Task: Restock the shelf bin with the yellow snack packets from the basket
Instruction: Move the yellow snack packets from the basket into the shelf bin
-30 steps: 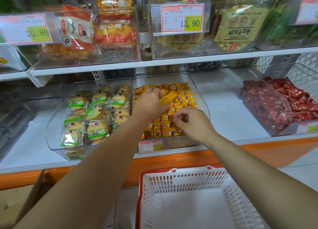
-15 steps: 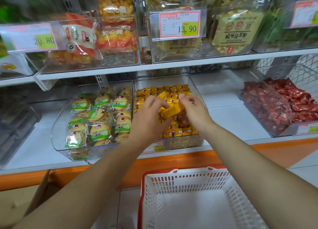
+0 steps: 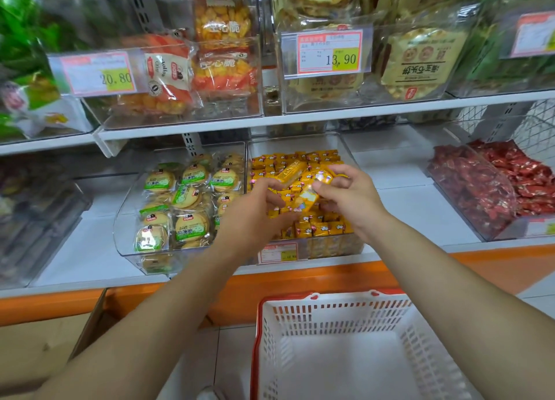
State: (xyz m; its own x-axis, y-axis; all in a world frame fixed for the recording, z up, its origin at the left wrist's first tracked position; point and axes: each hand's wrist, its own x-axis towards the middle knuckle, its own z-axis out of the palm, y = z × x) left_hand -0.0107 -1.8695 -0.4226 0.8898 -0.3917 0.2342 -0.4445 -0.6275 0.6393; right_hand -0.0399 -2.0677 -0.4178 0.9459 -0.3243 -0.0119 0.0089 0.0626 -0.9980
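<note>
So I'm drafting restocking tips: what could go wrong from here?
1. The left hand and right hand hold yellow packets only at the fingertips; one could slip.
2. The bin looks piled high near its front wall, so added packets might slide over toward the basket.

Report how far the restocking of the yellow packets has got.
Done: the clear plastic shelf bin is packed with small yellow snack packets. In hand: left hand and right hand hold a few over it. Left: placing those; the red-rimmed white basket shows none.
</note>
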